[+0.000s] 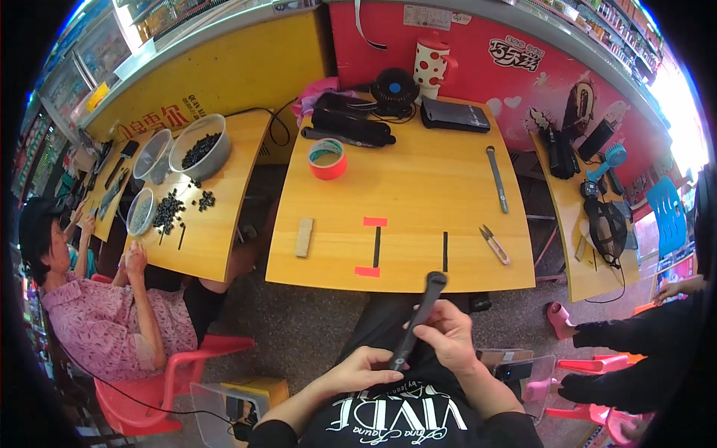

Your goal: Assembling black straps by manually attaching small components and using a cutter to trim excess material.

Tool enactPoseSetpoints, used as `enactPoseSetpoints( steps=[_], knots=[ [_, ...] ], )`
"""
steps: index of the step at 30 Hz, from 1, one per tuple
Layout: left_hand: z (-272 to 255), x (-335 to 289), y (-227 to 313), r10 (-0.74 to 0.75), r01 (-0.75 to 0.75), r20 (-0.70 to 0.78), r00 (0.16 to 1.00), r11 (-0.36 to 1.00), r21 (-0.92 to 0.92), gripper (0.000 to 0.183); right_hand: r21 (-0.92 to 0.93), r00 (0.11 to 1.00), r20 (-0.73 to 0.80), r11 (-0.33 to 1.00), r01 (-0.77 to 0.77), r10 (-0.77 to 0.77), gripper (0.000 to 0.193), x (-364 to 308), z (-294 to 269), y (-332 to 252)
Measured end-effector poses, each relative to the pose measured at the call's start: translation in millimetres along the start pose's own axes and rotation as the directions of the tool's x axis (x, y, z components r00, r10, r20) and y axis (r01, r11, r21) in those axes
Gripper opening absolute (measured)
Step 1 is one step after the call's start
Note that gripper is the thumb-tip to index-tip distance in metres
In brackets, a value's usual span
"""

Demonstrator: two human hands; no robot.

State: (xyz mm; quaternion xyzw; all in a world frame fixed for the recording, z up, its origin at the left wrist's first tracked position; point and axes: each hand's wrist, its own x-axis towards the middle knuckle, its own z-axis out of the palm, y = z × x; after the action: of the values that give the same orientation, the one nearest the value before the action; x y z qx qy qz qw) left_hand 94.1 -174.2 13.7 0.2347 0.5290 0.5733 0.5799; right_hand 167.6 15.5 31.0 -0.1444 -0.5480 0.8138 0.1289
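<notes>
Over my lap, just off the table's front edge, I hold a long black strap-like strip (420,313) at a slant, its rounded end pointing up toward the table. My left hand (364,371) grips its lower end between thumb and fingers. Higher up, my right hand (448,334) pinches it near the middle. A similar dark strip (497,181) lies at the right of the wooden table (418,179). Thread snips (494,245) rest nearer me on that side. Two dark lines mark the tabletop, the left one with red tape pieces (367,272) at its ends.
A wooden block (304,237) and a red tape roll (327,159) are on the left. Behind are a black bundle (349,133), a fan (394,91), a spotted tumbler (432,67) and a black pouch (455,115). At the left table (187,254), a person sits near plastic bowls.
</notes>
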Motion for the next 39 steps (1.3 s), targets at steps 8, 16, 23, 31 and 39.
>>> enactPoseSetpoints(
  steps=[8,16,23,31,39],
  knots=[
    [28,38,12,-0.044,0.132,0.248,0.968,0.926,-0.353,0.025,0.087,0.998,-0.064,0.996,-0.021,0.027,0.032,-8,-46,-26],
    [24,39,33,0.135,-0.13,-0.004,0.991,0.942,-0.309,0.02,-0.972,0.75,0.11,0.086,0.217,-0.653,0.031,75,-148,-34],
    [10,53,19,0.37,-0.38,-0.137,0.919,0.734,-0.563,0.023,-0.985,0.812,0.171,-0.107,0.134,-0.558,0.016,99,-171,-22],
    [12,45,21,0.386,-0.383,-0.136,0.912,0.689,-0.615,0.019,-0.968,0.713,0.236,-0.224,0.112,-0.661,0.006,103,-177,-12],
    [9,44,17,0.353,-0.377,-0.172,0.92,0.674,-0.635,0.018,-0.338,0.956,0.036,0.897,0.285,-0.29,0.009,5,-62,-22]
  ],
)
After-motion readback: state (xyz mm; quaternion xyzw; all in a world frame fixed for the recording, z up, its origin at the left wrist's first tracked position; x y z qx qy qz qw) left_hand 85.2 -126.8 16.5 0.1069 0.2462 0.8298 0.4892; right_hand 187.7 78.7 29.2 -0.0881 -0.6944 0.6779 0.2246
